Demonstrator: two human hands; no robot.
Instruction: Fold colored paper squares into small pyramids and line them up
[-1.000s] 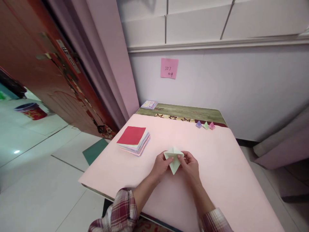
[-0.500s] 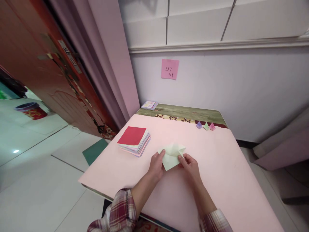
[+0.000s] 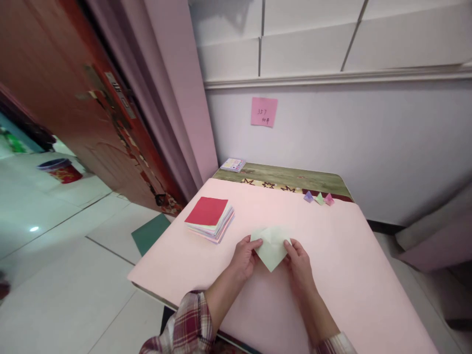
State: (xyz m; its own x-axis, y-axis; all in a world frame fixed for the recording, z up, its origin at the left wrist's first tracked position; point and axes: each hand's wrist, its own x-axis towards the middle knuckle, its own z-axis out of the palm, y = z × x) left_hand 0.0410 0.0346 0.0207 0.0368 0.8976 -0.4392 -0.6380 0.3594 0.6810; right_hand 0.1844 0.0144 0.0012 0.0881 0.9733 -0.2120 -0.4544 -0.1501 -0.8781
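Observation:
A pale green sheet of folding paper is held between my two hands above the pink table cover, one corner pointing toward me. My left hand pinches its left edge, thumb on top. At the right edge, my right hand grips it the same way. Creases show across the upper part of the sheet, and its far edge blurs against the cover. The fingers beneath the paper are partly hidden.
A stack of coloured paper with a red top sheet lies left of my hands. Small folded paper pieces, purple, green and pink, stand near the table's far edge. A packet rests at the back left corner.
The green paper has been turned and spread flatter, its near corner now centred between my hands. My right hand has moved from the raised fold to the right edge. The view has shifted slightly.

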